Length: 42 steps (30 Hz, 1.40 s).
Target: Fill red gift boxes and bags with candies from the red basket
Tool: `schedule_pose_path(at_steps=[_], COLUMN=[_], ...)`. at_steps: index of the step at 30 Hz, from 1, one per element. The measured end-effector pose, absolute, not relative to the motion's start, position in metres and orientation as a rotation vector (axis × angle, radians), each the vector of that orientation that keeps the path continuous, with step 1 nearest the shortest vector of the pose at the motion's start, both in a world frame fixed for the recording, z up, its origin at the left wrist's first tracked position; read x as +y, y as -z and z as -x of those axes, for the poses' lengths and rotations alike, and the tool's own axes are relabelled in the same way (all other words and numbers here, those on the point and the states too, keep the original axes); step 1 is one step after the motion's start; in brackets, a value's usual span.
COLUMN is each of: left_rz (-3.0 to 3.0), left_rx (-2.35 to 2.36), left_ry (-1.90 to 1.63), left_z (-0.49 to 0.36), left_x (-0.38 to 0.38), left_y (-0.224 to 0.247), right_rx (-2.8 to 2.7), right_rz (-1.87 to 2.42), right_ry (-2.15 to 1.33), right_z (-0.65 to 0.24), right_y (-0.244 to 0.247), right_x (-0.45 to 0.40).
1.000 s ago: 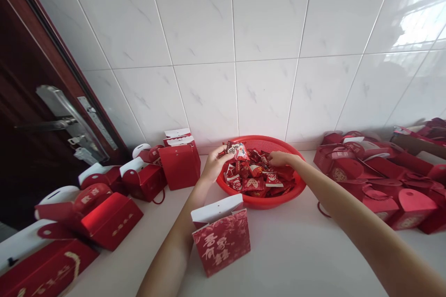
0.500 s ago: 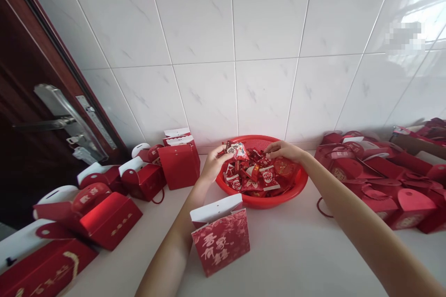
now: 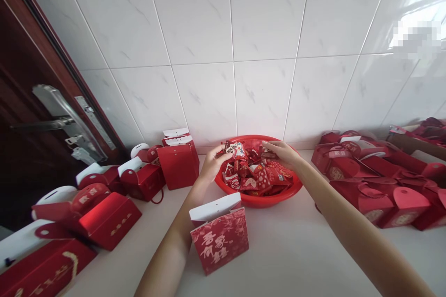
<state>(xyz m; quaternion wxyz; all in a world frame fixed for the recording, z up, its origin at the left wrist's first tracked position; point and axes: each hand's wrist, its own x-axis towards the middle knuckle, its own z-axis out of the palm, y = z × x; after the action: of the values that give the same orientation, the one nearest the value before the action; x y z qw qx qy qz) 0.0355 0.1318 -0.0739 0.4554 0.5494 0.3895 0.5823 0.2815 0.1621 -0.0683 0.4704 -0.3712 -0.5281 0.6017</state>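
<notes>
A red plastic basket [image 3: 259,201] stands against the tiled wall, filled with wrapped candies [image 3: 256,178] in red and white. Over its left rim, my left hand [image 3: 212,162] pinches a candy packet [image 3: 236,150] with a white, red and blue print. My right hand [image 3: 283,152] is at the basket's back right, fingers bent round a small red-wrapped candy [image 3: 267,151] that is partly hidden by them. In front of the basket an open red gift box [image 3: 221,241] with white lettering stands upright, its white inner flap raised.
Several red gift boxes [image 3: 109,218] line the left side by the dark door [image 3: 31,79] with its metal handle. Taller red boxes [image 3: 178,162] stand left of the basket. More red boxes [image 3: 376,195] crowd the right side of the white counter [image 3: 289,250].
My right hand has shifted slightly left and now has a candy at its fingertips. Candies in the basket's middle and right lie differently. My left hand still holds its packet.
</notes>
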Motion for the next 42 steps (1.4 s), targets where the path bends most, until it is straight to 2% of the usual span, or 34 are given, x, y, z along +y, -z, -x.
schedule_pose_path(at_steps=[11, 33, 42], left_rz=[-1.353, -1.387, -1.383], left_rx=[0.951, 0.959, 0.947], left_ry=[-1.436, -1.435, -1.429], left_z=[-0.035, -0.036, -0.036], left_x=[0.132, 0.133, 0.131], left_y=[0.074, 0.073, 0.072], right_rx=[-1.335, -1.577, -2.070], right_rz=[0.821, 1.111, 1.282], right_ry=[-1.565, -1.005, -0.851], right_z=[-0.283, -0.284, -0.305], right_y=[0.072, 0.084, 0.079], right_x=[0.135, 0.135, 0.126])
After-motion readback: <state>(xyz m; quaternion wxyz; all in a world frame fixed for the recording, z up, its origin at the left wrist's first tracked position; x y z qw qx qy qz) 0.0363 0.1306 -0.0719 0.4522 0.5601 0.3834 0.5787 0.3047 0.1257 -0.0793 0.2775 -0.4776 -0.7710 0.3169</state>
